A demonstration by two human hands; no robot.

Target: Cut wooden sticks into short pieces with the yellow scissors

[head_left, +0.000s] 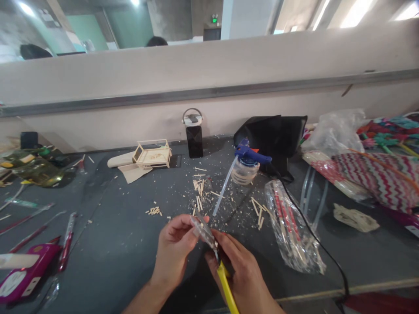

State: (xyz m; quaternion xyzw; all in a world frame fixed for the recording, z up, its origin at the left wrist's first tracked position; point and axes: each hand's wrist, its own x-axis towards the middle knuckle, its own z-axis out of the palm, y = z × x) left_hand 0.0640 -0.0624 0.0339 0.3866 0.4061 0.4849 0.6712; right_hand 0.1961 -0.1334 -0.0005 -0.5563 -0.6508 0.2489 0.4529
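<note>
My right hand [242,268] is wrapped round a pair of yellow-handled pliers [225,288], whose metal jaws point up and left. Close against the jaws, my left hand [175,246] is closed in a pinch. A translucent, pale piece [202,230] shows between its fingertips and the jaws; what exactly the fingers grip is too small to tell. Short wooden sticks [199,187] lie just beyond the hands amid pale chips. To the left sits a small pile of cut wooden bits [153,211]. More sticks [259,211] are scattered to the right.
A blue glue gun [250,155] rests on a clear jar [244,173]. Behind stand a small wooden model bed [152,155] and a black phone [194,141]. A plastic packet [291,226] and black cable [314,233] lie right; a magenta device [31,270] lies left.
</note>
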